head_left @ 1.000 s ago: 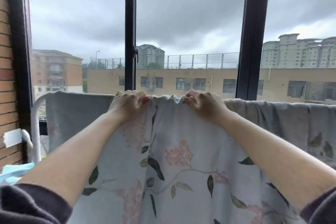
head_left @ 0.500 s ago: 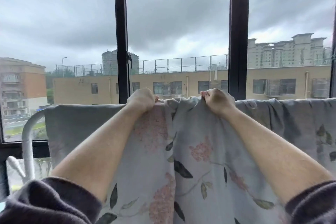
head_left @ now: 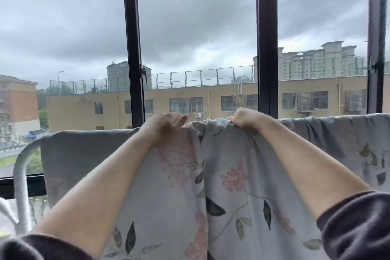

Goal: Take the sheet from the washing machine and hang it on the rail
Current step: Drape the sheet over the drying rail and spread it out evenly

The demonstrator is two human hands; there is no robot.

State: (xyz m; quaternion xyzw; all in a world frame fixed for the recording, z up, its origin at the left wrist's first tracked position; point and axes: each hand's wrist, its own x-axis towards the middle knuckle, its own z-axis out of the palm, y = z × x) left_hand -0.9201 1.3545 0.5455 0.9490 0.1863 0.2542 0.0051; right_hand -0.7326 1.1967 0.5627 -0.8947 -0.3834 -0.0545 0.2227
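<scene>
Across mid-frame, sheet (head_left: 232, 175) draped over rail (head_left: 20, 175).
Its bunched top edge gripped by left hand (head_left: 164, 126) and right hand (head_left: 244, 118).

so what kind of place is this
Probably an enclosed balcony or window-side laundry spot on an upper floor: tall dark window frames look out over a lower tan building, and a white drying rail carries the floral sheet.

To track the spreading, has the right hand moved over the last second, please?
Yes: the right hand has slid rightward, closer to the dark window bar behind it, still gripping the sheet.
</scene>
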